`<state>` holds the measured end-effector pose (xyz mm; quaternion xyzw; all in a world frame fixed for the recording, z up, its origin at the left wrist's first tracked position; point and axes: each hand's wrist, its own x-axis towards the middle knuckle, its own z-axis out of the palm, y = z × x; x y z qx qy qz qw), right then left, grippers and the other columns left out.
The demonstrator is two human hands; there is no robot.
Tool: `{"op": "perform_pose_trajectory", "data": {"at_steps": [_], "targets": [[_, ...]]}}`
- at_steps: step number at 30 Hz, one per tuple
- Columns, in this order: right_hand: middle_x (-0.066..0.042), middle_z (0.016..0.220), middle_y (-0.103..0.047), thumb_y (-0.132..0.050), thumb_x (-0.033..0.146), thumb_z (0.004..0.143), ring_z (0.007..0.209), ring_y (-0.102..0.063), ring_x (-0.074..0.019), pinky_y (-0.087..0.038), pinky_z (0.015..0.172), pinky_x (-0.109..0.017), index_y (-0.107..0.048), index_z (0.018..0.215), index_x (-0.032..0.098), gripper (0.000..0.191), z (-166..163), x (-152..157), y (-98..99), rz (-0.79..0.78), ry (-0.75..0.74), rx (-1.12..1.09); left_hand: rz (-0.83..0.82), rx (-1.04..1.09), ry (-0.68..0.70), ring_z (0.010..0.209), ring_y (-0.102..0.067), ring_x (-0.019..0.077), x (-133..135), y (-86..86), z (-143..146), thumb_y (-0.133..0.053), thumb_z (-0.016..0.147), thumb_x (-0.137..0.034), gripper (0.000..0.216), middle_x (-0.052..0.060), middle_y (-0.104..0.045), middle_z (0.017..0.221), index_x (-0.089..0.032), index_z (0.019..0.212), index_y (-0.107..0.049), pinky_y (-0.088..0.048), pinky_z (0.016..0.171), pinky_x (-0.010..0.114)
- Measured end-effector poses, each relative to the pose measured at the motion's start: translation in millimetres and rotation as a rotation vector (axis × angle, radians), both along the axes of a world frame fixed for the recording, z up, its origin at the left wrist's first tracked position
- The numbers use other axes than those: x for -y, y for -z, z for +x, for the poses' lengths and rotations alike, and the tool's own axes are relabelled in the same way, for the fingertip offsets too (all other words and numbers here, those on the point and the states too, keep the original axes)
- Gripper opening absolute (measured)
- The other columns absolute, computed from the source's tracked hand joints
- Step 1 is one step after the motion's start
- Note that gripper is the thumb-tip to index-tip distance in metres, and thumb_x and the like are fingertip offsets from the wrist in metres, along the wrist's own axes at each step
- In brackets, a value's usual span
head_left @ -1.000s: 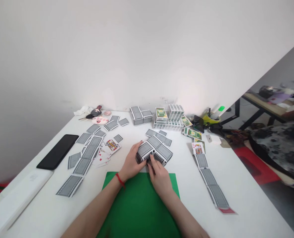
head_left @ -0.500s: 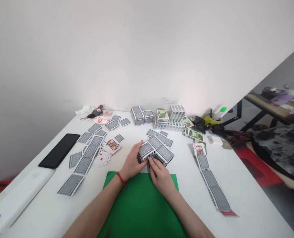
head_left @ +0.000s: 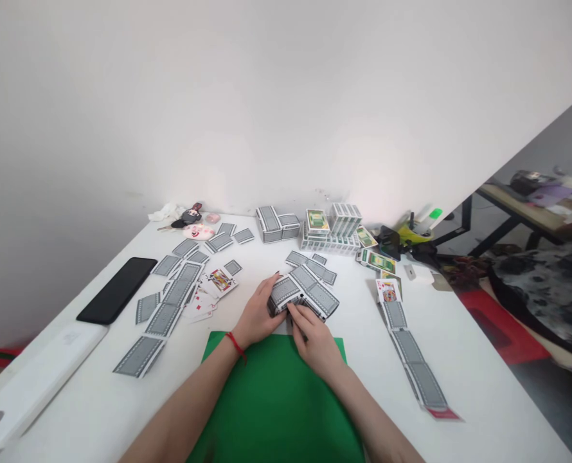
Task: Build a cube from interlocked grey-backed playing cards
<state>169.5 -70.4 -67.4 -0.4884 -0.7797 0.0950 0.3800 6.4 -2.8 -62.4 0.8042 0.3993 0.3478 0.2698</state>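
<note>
My left hand, with a red string at the wrist, curls around the left end of a stack of grey-backed playing cards at the table's middle. My right hand presses its fingers against the near side of the same stack, beside more grey-backed cards fanned to the right. Both hands rest just beyond the far edge of a green mat.
Grey-backed cards trail down the left with a few face-up ones. Another card row runs down the right. Card boxes and decks line the back. A black phone and a white device lie left.
Both hands stay on the card stack. My right fingers have shifted slightly along its near side. The view has drifted a little.
</note>
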Motion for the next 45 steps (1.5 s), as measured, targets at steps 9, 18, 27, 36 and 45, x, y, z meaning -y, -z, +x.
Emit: {"op": "perform_pose_trajectory", "data": {"at_steps": [9,18,27,36,45], "targets": [[-0.014,0.116,-0.060,-0.035,0.008,0.087,0.110,-0.056,-0.0209,-0.051,0.091,-0.038,-0.037,0.137,0.017,0.051,-2,0,1.2,0.012,0.000,0.077,-0.003,0.014,-0.035,0.128,-0.037,0.0255,-1,3.6,-1,-0.060,0.074,-0.022,0.074,0.012,-0.040,0.137,-0.018,0.139,-0.024,-0.032,0.107,0.045],[-0.014,0.100,-0.062,-0.035,0.008,0.088,0.091,-0.059,-0.0217,-0.054,0.079,-0.036,-0.043,0.131,0.012,0.043,-2,-8,-12.2,0.045,-0.034,0.250,0.004,0.007,-0.015,0.125,-0.039,0.0253,-1,1.2,0,-0.059,0.070,-0.018,0.076,0.012,-0.041,0.135,-0.017,0.139,-0.026,-0.034,0.106,0.042],[-0.011,0.092,-0.064,-0.038,0.011,0.090,0.091,-0.058,-0.0211,-0.053,0.080,-0.036,-0.049,0.124,0.011,0.036,2,-15,-25.4,0.056,-0.187,0.338,-0.025,-0.025,-0.019,0.126,-0.037,0.0257,-1,2.5,3,-0.057,0.070,-0.014,0.079,0.014,-0.038,0.135,-0.015,0.141,-0.021,-0.034,0.105,0.043],[-0.016,0.116,-0.060,-0.034,0.012,0.090,0.108,-0.057,-0.0222,-0.052,0.090,-0.038,-0.039,0.135,0.014,0.045,-10,6,4.6,0.093,0.158,0.074,-0.055,-0.016,-0.031,0.125,-0.038,0.0249,1,-0.8,3,-0.057,0.072,-0.013,0.076,0.011,-0.040,0.134,-0.021,0.140,-0.024,-0.033,0.106,0.043],[-0.017,0.112,-0.061,-0.033,0.011,0.090,0.106,-0.058,-0.0243,-0.052,0.089,-0.041,-0.041,0.134,0.012,0.045,-10,-2,2.5,0.093,0.170,0.132,-0.049,0.001,-0.026,0.124,-0.040,0.0251,0,-0.7,3,-0.059,0.071,-0.014,0.074,0.010,-0.042,0.134,-0.021,0.138,-0.028,-0.034,0.105,0.043]]}}
